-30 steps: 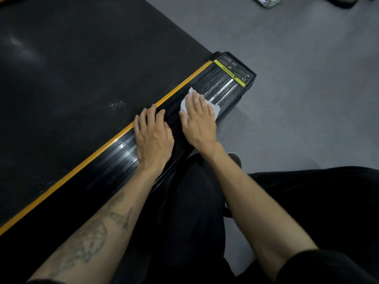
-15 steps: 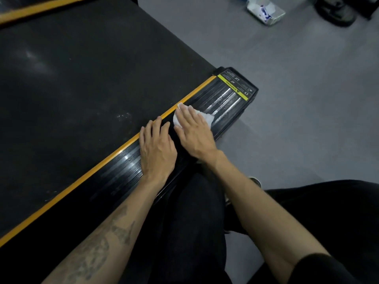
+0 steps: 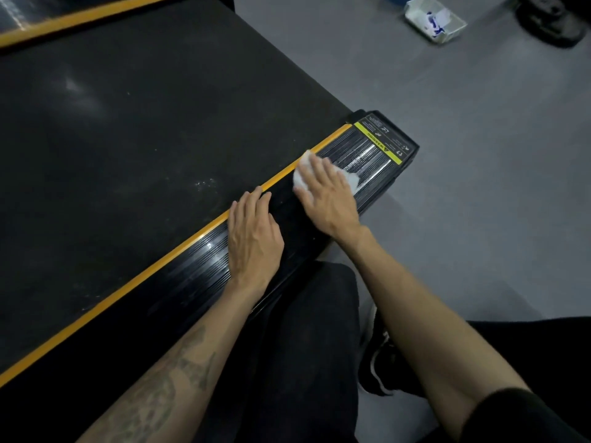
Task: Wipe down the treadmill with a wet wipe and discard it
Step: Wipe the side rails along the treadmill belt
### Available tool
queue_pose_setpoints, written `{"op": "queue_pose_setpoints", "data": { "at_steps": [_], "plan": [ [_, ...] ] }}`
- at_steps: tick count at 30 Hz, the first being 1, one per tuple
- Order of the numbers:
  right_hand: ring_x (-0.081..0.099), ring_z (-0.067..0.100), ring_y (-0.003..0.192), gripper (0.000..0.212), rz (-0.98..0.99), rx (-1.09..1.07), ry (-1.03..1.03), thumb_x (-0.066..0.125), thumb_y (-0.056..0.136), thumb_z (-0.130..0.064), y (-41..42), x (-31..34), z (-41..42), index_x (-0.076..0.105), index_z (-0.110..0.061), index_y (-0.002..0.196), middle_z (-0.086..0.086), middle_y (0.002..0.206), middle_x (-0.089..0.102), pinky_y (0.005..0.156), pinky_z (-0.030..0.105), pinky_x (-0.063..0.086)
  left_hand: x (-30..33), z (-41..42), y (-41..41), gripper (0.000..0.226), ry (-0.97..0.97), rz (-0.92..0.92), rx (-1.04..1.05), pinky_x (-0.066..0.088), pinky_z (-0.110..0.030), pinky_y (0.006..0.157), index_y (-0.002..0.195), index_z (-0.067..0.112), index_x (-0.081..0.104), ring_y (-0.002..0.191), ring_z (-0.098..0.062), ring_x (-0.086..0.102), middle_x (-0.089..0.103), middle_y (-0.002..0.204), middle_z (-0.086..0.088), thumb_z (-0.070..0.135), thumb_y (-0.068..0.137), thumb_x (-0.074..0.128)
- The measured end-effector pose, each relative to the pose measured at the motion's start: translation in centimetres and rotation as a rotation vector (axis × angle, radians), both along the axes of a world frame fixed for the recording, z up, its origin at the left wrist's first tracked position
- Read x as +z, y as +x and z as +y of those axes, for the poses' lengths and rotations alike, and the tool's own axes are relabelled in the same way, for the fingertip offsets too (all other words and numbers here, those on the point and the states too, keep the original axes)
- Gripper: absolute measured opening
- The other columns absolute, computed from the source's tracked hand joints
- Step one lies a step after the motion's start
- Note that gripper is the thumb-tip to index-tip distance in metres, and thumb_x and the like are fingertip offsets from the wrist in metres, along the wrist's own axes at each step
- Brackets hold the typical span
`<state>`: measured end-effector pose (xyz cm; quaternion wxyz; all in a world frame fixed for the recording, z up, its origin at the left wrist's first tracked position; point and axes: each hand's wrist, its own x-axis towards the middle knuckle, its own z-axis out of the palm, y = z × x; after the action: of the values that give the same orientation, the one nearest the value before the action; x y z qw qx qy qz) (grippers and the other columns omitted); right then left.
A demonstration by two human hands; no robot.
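The treadmill's wide black belt [image 3: 134, 148] fills the left, bordered by a yellow stripe [image 3: 179, 247] and a ribbed black side rail [image 3: 374, 158] that ends in a cap with a yellow warning label. My right hand [image 3: 329, 196] lies flat with straight fingers on a white wet wipe [image 3: 302, 177], pressing it onto the rail near the yellow stripe. The wipe shows at both sides of the fingers. My left hand [image 3: 254, 238] rests flat on the rail just left of it, fingertips reaching the stripe.
Grey floor [image 3: 479, 187] lies to the right of the treadmill. A white packet of wipes [image 3: 433, 17] sits on the floor at the top right, next to a dark shoe [image 3: 550, 20]. My black-trousered knees and a black shoe [image 3: 383, 356] are below the rail.
My right hand has slid the wipe back along the rail, away from the end cap and toward my left hand. The view has tilted up, showing more floor. My left hand stayed put.
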<state>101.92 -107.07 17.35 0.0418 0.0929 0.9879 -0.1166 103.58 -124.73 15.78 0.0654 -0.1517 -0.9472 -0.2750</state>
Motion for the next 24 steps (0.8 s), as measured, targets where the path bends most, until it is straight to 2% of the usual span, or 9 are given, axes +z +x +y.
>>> {"op": "queue_pose_setpoints", "data": {
  "at_steps": [3,6,9,13,15,18,21,24],
  "plan": [
    [-0.004,0.025,0.159,0.062,0.025,-0.192,-0.048,0.024,0.11,-0.048,0.2,0.0,-1.1,0.011,-0.022,0.165,0.005,0.173,0.001,0.129,0.046,0.001,0.1,-0.1,0.0,0.042,0.041,-0.009,0.005,0.027,-0.048,0.125,0.144,0.007,0.051,0.144,-0.025,0.044,0.051,0.152,-0.01,0.009,0.103,0.042],
    [-0.005,0.025,0.159,0.066,0.037,-0.107,-0.046,0.031,0.107,-0.055,2.2,-0.3,-4.4,0.015,-0.026,0.165,0.003,0.173,0.001,0.127,0.045,-0.001,0.1,0.0,-0.1,0.043,0.087,-0.026,0.022,0.026,-0.047,0.126,0.144,0.007,0.051,0.142,-0.025,0.046,0.052,0.15,-0.009,0.009,0.103,0.039],
    [-0.003,0.022,0.159,0.065,0.031,-0.029,-0.017,0.032,0.106,-0.059,1.7,-0.5,-3.7,0.019,-0.032,0.164,-0.001,0.173,0.003,0.126,0.043,0.0,0.1,0.0,0.0,0.042,0.1,-0.032,0.023,0.026,-0.046,0.126,0.143,0.007,0.052,0.142,-0.024,0.046,0.052,0.15,-0.009,0.008,0.103,0.04],
    [-0.005,0.023,0.159,0.059,-0.001,-0.198,-0.045,0.025,0.109,-0.053,-0.7,0.0,-0.9,0.017,-0.032,0.164,0.001,0.173,0.001,0.127,0.044,-0.002,0.1,0.0,0.0,0.041,0.084,-0.017,0.016,0.027,-0.046,0.126,0.143,0.008,0.052,0.142,-0.023,0.045,0.052,0.15,-0.008,0.006,0.104,0.043],
    [-0.007,0.025,0.159,0.061,-0.003,-0.23,-0.059,0.027,0.109,-0.053,-0.2,0.1,-2.0,0.015,-0.03,0.165,0.002,0.173,-0.002,0.127,0.045,-0.004,0.2,0.0,0.0,0.04,0.081,-0.019,0.019,0.027,-0.046,0.126,0.143,0.008,0.053,0.143,-0.023,0.045,0.053,0.15,-0.008,0.006,0.104,0.043],
    [-0.005,0.025,0.159,0.068,0.023,-0.06,-0.058,0.033,0.105,-0.059,2.0,-0.2,-4.6,0.018,-0.03,0.164,0.002,0.173,0.0,0.126,0.046,-0.002,0.2,0.0,0.0,0.038,0.089,-0.029,0.02,0.026,-0.046,0.126,0.141,0.008,0.054,0.142,-0.023,0.044,0.052,0.15,-0.008,0.008,0.105,0.043],
    [-0.004,0.021,0.159,0.066,0.015,0.067,-0.038,0.033,0.106,-0.059,1.5,-0.4,-2.7,0.016,-0.033,0.164,-0.001,0.173,0.001,0.128,0.045,0.001,0.3,-0.1,0.0,0.039,0.067,-0.03,0.005,0.025,-0.046,0.126,0.143,0.008,0.053,0.144,-0.023,0.043,0.051,0.152,-0.008,0.01,0.105,0.043],
    [-0.005,0.022,0.159,0.066,-0.005,-0.109,-0.026,0.026,0.108,-0.055,0.1,-0.2,0.4,0.011,-0.026,0.165,0.0,0.173,-0.002,0.128,0.046,0.002,0.3,-0.3,0.1,0.042,-0.003,-0.026,-0.031,0.021,-0.045,0.128,0.147,0.008,0.05,0.149,-0.025,0.037,0.045,0.157,-0.009,0.016,0.106,0.045]
  ]
}}
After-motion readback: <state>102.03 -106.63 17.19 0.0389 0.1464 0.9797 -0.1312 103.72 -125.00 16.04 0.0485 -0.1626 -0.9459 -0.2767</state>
